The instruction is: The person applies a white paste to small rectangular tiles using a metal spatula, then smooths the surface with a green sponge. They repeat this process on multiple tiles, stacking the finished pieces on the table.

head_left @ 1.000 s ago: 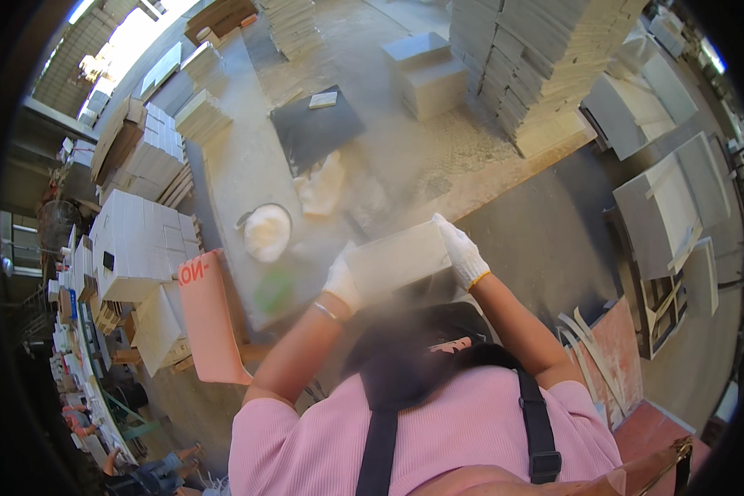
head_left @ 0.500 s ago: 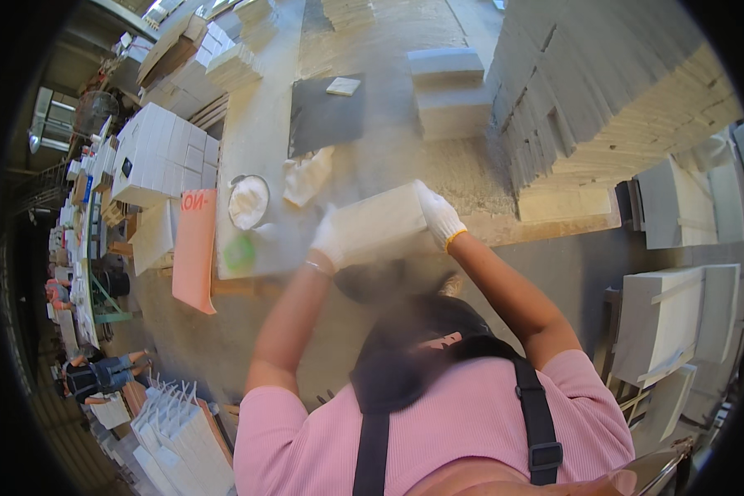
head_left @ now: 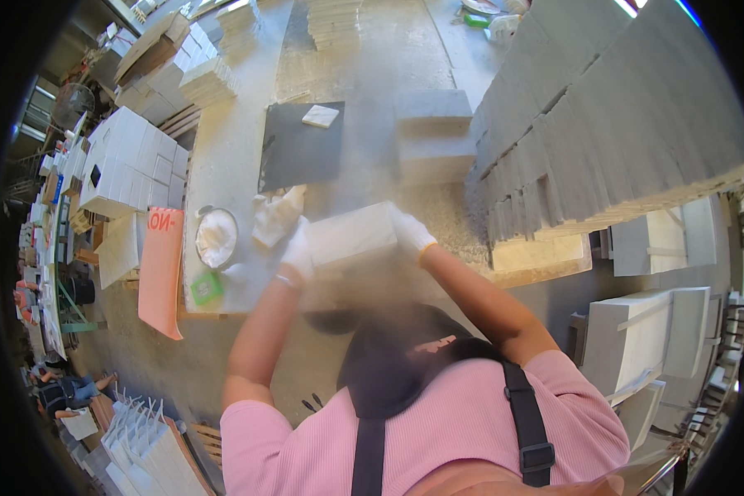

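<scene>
Between my two hands is a pale rectangular marble tile (head_left: 351,237) with faint veins, held near the table's front edge. My left hand (head_left: 298,250), in a white knit glove, grips its left end. The gloved right hand (head_left: 412,236) closes on the opposite end. Haze blurs the lower side, so I cannot tell whether it is one thick piece or several together. Just beyond the left hand lies a crumpled white cloth (head_left: 277,215). A round tub with white contents (head_left: 217,238) and a green box (head_left: 207,288) are further left.
A dark mat (head_left: 302,153) with a small white tile (head_left: 320,116) lies on the dusty worktable (head_left: 244,140). Tile stacks (head_left: 435,124) stand behind my right hand, beside a tall row of slabs (head_left: 587,124). An orange sheet (head_left: 160,273) hangs at the left edge. Another person (head_left: 62,395) is far left.
The view has shifted, so the table's things sit lower and further left. My hands still hold the marble tile at both ends, a little closer to me.
</scene>
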Tool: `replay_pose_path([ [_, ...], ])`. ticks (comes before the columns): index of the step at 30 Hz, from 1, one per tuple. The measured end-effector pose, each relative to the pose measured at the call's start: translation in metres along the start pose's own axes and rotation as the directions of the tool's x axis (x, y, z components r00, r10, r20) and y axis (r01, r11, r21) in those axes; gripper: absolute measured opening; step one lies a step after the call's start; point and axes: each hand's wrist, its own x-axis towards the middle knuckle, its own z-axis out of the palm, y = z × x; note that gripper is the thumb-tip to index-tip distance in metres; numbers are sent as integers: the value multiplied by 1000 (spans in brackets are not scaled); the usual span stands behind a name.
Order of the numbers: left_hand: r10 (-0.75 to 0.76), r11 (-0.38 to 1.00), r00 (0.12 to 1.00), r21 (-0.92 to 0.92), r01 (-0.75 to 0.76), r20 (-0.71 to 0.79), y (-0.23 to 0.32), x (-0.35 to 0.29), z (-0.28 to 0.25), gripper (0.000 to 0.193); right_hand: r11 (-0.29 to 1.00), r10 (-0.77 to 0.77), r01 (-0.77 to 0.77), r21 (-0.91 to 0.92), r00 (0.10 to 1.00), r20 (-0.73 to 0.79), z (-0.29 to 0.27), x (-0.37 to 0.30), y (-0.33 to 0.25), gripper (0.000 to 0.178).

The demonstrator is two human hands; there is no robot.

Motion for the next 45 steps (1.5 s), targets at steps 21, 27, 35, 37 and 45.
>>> replay_pose_path([
  [21,342,157,923,979,128,-175,34,-53,22,92,370,-706,749,-550,612,358,-42,-36,-90,89],
  [27,330,395,893,904,162,-304,105,-97,46,74,344,-555,718,-606,676,485,-14,-24,-102,83],
  [35,343,-652,732,710,-265,589,49,-111,93,102,390,-607,720,-574,670,428,-14,-22,-98,56],
  [37,251,-664,786,691,-285,565,47,-97,90,111,348,-694,731,-587,622,363,-14,-26,-91,57],
  [45,132,-674,786,636,-375,604,58,-77,80,102,326,-604,696,-640,674,426,-23,-27,-90,68],
])
